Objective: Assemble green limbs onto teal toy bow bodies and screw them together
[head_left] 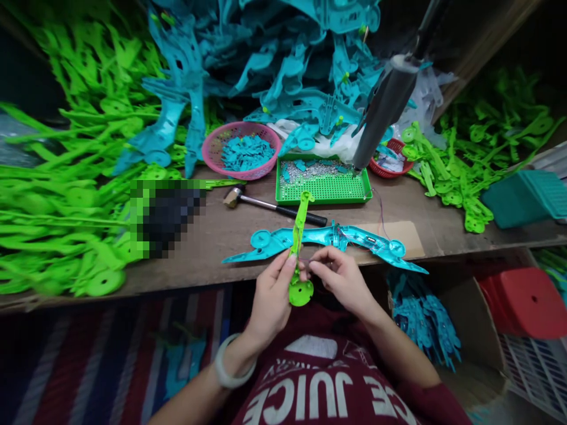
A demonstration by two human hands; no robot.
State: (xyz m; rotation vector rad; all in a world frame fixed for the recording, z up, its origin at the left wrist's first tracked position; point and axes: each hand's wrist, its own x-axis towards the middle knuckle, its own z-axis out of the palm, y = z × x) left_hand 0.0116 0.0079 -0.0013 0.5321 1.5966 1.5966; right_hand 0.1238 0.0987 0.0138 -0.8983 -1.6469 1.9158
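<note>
left grip (271,298) closed on one green piece (300,227), right grip (345,280) pinching thin wire (305,260).

Workshop, plastic parts (270,65) heaped

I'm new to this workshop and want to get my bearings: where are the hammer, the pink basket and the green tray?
Hammer (261,203): head view, metal shaft.
Pink basket (209,154): head view, side wall.
Green tray (325,200): head view, near rim.

Maroon shirt (283,360), big white block letters across the front incl. "JUICE", smaller white lettering and a solid pale shape above them. Maroon sleeve (443,404) on right arm. Thick, smooth, rounded bangle (221,364), pale greenish-white, on left wrist
</note>
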